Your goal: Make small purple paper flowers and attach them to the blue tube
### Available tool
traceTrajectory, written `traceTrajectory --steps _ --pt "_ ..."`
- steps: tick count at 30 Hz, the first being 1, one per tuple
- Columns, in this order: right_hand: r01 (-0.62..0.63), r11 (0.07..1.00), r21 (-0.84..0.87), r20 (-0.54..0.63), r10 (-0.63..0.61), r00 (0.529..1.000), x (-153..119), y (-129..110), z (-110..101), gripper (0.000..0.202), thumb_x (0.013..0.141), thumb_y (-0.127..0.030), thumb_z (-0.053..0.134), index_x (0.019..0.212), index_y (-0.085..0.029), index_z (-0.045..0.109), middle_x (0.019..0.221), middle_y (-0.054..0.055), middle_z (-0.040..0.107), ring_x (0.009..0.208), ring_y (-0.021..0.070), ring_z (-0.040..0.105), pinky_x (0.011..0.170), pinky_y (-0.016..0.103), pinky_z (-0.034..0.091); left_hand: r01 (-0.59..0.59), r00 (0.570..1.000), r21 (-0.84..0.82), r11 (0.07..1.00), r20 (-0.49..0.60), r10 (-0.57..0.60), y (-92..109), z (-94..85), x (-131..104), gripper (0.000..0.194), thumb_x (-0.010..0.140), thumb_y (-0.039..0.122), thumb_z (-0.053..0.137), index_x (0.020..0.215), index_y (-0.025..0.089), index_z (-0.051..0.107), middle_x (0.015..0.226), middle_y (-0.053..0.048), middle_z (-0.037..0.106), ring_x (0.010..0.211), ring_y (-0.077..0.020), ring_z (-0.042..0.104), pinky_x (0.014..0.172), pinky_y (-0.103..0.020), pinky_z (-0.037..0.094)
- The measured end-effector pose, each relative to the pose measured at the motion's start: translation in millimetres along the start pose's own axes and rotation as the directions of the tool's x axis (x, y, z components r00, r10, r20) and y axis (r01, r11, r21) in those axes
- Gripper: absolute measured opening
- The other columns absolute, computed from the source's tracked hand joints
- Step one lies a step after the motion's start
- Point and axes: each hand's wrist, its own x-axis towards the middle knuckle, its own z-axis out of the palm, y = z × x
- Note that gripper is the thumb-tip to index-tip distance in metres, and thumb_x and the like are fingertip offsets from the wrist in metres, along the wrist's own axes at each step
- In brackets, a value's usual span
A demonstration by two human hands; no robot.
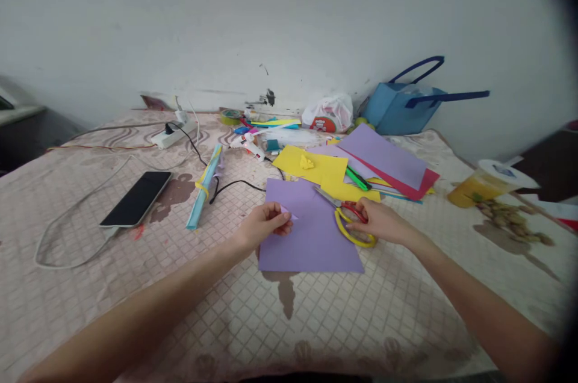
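Observation:
A purple sheet of paper (311,250) lies on the patterned tablecloth in front of me. Over its left part, my left hand (271,220) pinches a small purple paper piece (288,212) between thumb and fingers. At the sheet's right side my right hand (372,219) grips the scissors (341,229) by the red handle. Their yellow handle loop hangs toward me, and the blades point to the upper left across the purple sheet. Behind it lies a yellow sheet (289,160) with a crumpled yellow paper bit (306,161) on it.
A phone (138,199) on a charging cable and a rolled blue paper strip (205,187) lie to the left. Farther back are a power strip (174,135), a glue gun (253,146) and a green cutter (358,178). A drink cup (478,184) and a blue bag (400,109) stand right.

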Motion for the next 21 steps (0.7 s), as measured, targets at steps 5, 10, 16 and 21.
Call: traceTrajectory --steps 5,10,16,21 --pt "-0.007 1.000 0.017 0.018 0.006 1.000 0.0 0.1 -3.1 0.037 0.073 -0.057 0.055 0.078 -0.020 0.049 0.067 0.002 0.061 0.058 0.0168 0.053 0.050 0.026 0.029 -0.007 1.000 -0.077 0.997 -0.027 0.005 -1.1 -5.4 -1.2 0.035 0.062 0.039 0.077 0.072 0.013 0.056 0.066 -0.001 0.063 0.057 -0.0092 0.057 0.057 -0.022 0.044" --pt "-0.042 0.933 0.357 0.073 0.017 0.997 -16.1 -1.4 -12.9 0.037 0.081 -0.054 0.047 0.092 -0.019 0.051 0.080 0.006 0.062 0.066 0.0176 0.056 0.057 0.029 0.040 0.003 0.999 -0.134 0.991 -0.049 -0.009 4.1 -8.0 -6.2 0.031 0.065 0.036 0.076 0.073 0.013 0.056 0.067 -0.001 0.063 0.057 -0.0089 0.057 0.059 -0.022 0.044" --pt "-0.072 0.585 0.808 0.107 -0.027 0.994 -33.6 -43.1 -21.8 0.042 0.075 -0.049 0.060 0.105 -0.020 0.051 0.093 0.007 0.058 0.076 0.0172 0.057 0.065 0.029 0.048 -0.023 0.999 -0.201 0.979 -0.029 0.018 9.3 -7.3 -8.8 0.028 0.068 0.032 0.075 0.075 0.013 0.057 0.071 -0.003 0.064 0.062 -0.0092 0.059 0.064 -0.023 0.046" --pt "0.030 0.655 0.755 0.023 -0.072 0.997 -42.1 -93.1 -8.5 0.038 0.071 -0.035 0.064 0.104 -0.021 0.048 0.082 0.001 0.054 0.063 0.0129 0.051 0.055 0.026 0.044 -0.076 0.997 -0.241 0.967 -0.010 0.076 12.1 -5.1 -14.7 0.022 0.073 0.029 0.071 0.076 0.013 0.057 0.073 -0.003 0.064 0.064 -0.0088 0.059 0.066 -0.022 0.047"
